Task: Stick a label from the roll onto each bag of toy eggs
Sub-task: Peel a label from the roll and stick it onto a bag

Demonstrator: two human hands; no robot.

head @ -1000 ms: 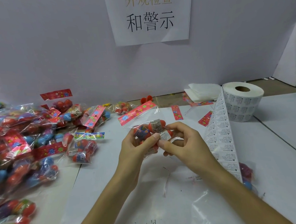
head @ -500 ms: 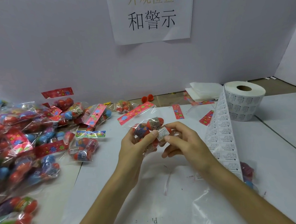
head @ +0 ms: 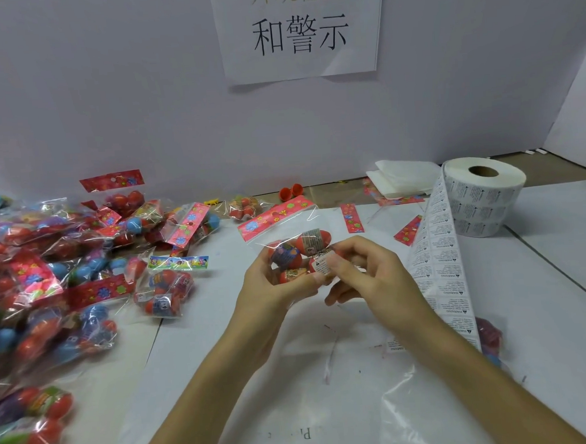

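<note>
My left hand [head: 268,288] grips a clear bag of toy eggs [head: 296,249] with a red flowered header, held above the table's middle. My right hand [head: 370,275] presses a small white label [head: 322,264] against the bag's front with thumb and forefinger. The label roll [head: 482,200] stands at the right rear, and its strip of labels [head: 441,264] trails down across my right forearm.
A heap of bagged eggs [head: 47,271] covers the left of the table. One separate bag [head: 165,291] lies near the middle-left. Loose red header cards [head: 351,218], folded white paper [head: 405,179] and a clear plastic sheet [head: 416,403] lie around. A paper sign hangs on the back wall.
My right thumb has slid the label onto the bag's front and now presses it down. The bag stays in my left hand at nearly the same spot.
</note>
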